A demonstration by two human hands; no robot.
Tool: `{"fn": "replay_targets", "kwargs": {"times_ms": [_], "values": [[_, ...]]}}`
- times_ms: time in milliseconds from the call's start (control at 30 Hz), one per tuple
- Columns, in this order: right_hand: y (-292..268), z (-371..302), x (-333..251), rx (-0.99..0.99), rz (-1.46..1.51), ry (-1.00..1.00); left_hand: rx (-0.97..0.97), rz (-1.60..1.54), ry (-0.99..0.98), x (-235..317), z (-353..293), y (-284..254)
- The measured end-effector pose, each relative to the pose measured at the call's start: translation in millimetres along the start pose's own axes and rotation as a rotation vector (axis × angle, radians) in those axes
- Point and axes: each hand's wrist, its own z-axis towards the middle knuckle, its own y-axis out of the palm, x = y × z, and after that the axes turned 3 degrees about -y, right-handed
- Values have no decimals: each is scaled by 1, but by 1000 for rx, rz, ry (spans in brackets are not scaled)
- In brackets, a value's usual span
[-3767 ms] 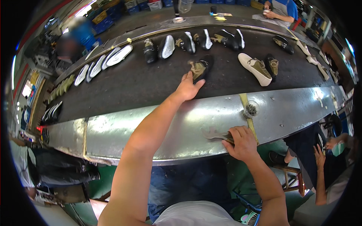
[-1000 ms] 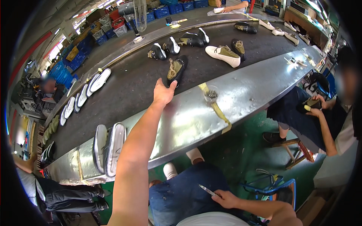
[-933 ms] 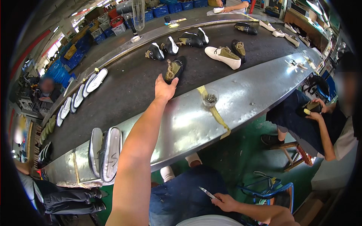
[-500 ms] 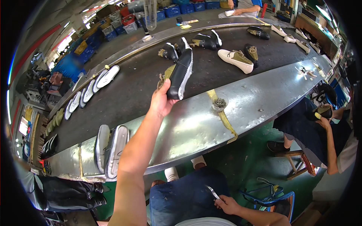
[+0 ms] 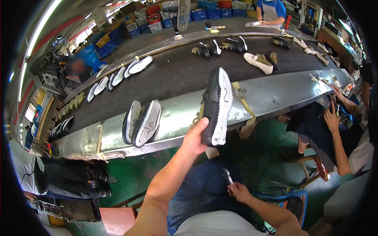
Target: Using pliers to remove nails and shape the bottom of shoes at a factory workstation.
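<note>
My left hand [image 5: 195, 137] grips a black shoe [image 5: 212, 102] by its lower end, thumb on the dark upper. The shoe is held up on edge above the metal ledge's front edge, its white, rough-edged underside turned to the right. Low over my lap, the fingers of my right hand [image 5: 240, 192] are closed round a slim silvery hand tool [image 5: 228, 176] with its tip pointing up. I cannot make out the exact kind of tool. Left of the held shoe, two dark shoes [image 5: 147, 123] with pale soles showing lean together on the ledge.
A dark conveyor belt [image 5: 173, 76] runs behind the metal ledge [image 5: 283, 88], carrying white-soled pieces [image 5: 114, 78], black shoes [image 5: 235, 45] and a cream loafer [image 5: 258, 63]. A clear dish [image 5: 242, 90] sits by yellow tape. A co-worker's hands [image 5: 332, 118] are at the right; another person [image 5: 271, 11] stands across.
My left hand has drawn the shoe back from over the belt, toward me and rightward, turning more of its underside into view. My right hand still holds the tool. The view has shifted.
</note>
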Motion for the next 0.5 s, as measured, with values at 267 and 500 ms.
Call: {"fn": "replay_targets", "kwargs": {"times_ms": [267, 500], "values": [[-1, -9, -19, 42, 118, 33, -69, -187, -93, -24, -51, 6], [-9, 0, -5, 13, 84, 78, -17, 106, -49, 7, -30, -18]]}}
